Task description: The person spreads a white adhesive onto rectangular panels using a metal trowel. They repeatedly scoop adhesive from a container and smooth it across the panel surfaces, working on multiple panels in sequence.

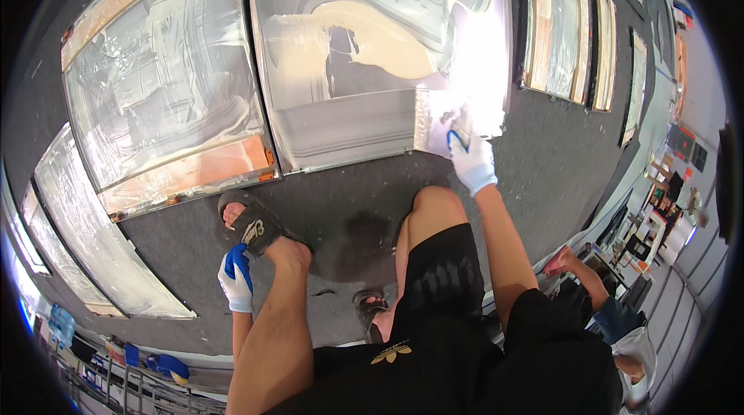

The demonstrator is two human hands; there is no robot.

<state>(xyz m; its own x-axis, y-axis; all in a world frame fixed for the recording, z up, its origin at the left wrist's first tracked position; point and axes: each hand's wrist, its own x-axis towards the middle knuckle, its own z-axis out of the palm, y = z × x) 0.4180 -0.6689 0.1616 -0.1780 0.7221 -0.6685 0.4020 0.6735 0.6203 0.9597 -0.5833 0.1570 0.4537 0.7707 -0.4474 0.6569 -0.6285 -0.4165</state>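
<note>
In a white glove with blue on the fingers, my right hand (471,159) is closed on a broad, flat spreading trowel (422,122). Glare washes out most of its blade and hides its handle. The trowel rests at the near right corner of a large flat panel (341,136). Cream-coloured paste (380,37) lies in a thick curved streak on that panel, with thinner grey-white smears around it. My left hand (236,275), gloved the same way, hangs beside my sandalled left foot; its fingers look loosely extended, with nothing visible in them.
A smeared panel with copper-coloured end bands (186,171) lies left of the main one. Narrower coated panels (108,237) are at far left, more (558,27) at right. Dark matting (333,206) covers the floor. Another person (620,330) is at lower right, near a cluttered bench.
</note>
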